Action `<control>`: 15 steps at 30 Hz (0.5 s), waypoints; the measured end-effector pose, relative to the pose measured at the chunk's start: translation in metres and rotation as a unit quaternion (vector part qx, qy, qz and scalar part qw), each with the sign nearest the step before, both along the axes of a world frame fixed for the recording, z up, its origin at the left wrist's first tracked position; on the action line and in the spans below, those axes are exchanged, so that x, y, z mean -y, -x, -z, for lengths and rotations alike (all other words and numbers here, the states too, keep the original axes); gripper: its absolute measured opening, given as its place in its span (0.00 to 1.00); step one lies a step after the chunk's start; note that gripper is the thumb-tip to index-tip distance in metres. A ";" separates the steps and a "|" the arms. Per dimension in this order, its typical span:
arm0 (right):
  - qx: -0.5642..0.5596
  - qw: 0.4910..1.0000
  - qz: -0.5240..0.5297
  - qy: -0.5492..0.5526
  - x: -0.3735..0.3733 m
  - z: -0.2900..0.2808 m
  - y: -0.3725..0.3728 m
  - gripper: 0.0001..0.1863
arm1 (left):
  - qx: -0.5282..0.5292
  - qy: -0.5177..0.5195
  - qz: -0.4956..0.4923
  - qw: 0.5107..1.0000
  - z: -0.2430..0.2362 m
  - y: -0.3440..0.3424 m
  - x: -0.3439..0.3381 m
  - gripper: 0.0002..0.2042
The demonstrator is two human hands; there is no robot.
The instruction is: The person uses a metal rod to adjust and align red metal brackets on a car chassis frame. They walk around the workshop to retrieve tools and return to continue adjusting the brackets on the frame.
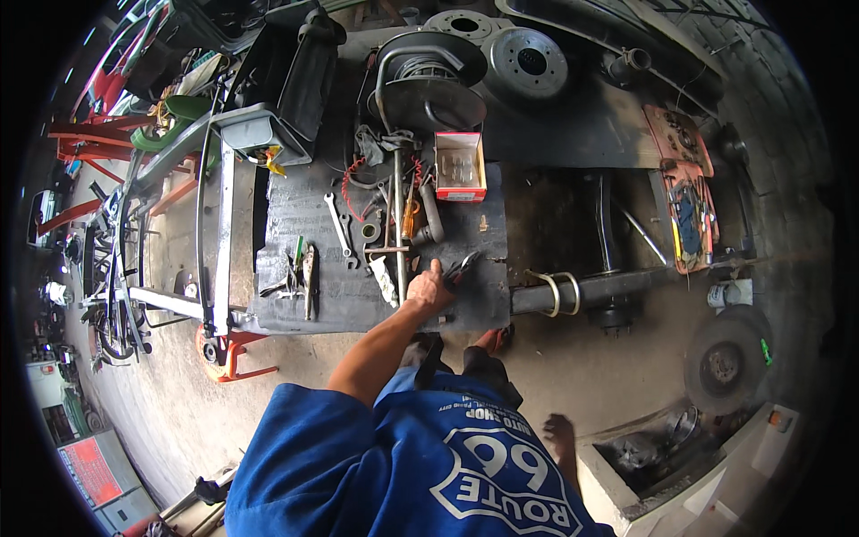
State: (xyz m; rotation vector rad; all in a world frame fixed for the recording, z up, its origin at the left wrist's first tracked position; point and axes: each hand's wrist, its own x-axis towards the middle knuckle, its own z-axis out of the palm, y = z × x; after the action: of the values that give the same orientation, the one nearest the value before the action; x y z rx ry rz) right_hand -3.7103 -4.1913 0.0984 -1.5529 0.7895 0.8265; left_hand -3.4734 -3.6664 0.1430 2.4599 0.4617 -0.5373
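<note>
My left hand [429, 288] is over the front of the black work surface [344, 300], its fingers closed round a pair of pliers [464, 266] whose jaws point to the right. Just left of the hand lies a crumpled white tube [384, 279]. Beyond it are a metal T-bar [398, 215], a screwdriver with an orange handle [411, 218] and a ring-shaped roll [369, 232]. Low on my right side, away from the work surface, hangs my right hand [560, 431]. It is dark and small, and its fingers do not show clearly.
Several hand tools [295, 276] and a combination wrench [336, 221] lie to the left. A red-and-white box [461, 170] sits beyond the pliers, before a cable reel [428, 76]. Steel frame rails [586, 288] run right, towards a tray of tools [691, 215]. An orange stool [234, 353] stands below.
</note>
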 end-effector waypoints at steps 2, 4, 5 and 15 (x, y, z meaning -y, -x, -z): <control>0.027 0.991 0.038 0.128 0.003 -0.023 -0.066 0.11 | 0.043 0.028 -0.031 0.998 -0.018 0.006 -0.007 0.31; 0.074 0.985 0.028 0.154 0.002 -0.044 -0.115 0.10 | 0.090 0.054 -0.112 0.988 -0.034 0.011 -0.012 0.32; 0.073 0.984 0.012 0.163 -0.005 -0.051 -0.133 0.10 | 0.155 0.071 -0.140 0.975 -0.042 0.016 -0.018 0.29; -0.003 0.976 -0.187 0.110 -0.105 -0.042 -0.152 0.11 | 0.211 -0.066 -0.365 0.904 -0.044 0.041 -0.195 0.25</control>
State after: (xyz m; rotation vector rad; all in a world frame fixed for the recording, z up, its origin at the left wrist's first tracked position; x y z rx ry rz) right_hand -3.5579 -4.0862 0.1401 -1.9339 0.6155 1.0431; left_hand -3.5143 -3.4714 0.1866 2.1967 1.1763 0.3402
